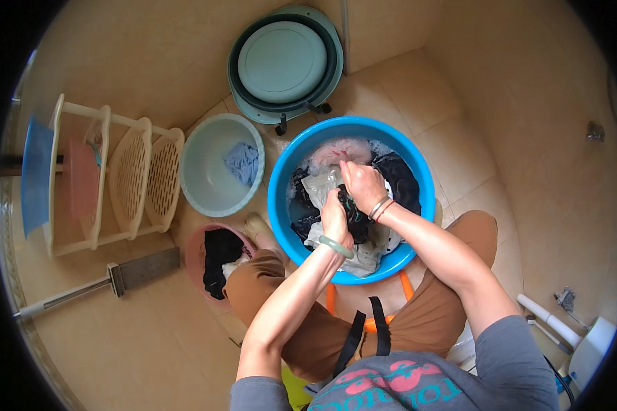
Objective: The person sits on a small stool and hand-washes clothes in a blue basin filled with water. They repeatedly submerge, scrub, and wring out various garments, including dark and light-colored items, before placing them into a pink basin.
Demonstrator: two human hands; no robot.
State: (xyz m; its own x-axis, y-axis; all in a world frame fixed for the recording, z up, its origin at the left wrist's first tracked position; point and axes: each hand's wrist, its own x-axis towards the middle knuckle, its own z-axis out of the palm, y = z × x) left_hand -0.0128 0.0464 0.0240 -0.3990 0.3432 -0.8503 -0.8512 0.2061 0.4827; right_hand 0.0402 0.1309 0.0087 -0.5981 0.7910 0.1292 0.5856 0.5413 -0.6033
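Observation:
In front of me a large blue basin (pixel 424 171) is filled with wet clothes and some suds. My left hand (pixel 334 222), with a green bangle at its wrist, is closed on a dark patterned garment (pixel 356 222). Just above and right of it, my right hand (pixel 365 185) is closed on the same garment, its fingers bunched; thin bands circle that wrist. Around them lie a light grey-white cloth (pixel 319 187), a pink cloth (pixel 349 151) at the far side and dark clothes (pixel 397 178) at the right. The fingertips are partly hidden.
A pale basin (pixel 192 175) with a blue cloth (pixel 243 163) stands left of the blue one. Nearer is a pink basin (pixel 195 257) with dark and white clothes. A folded green basin (pixel 282 61) leans at the wall. A cream rack (pixel 103 178) and squeegee mop (pixel 144 272) are left.

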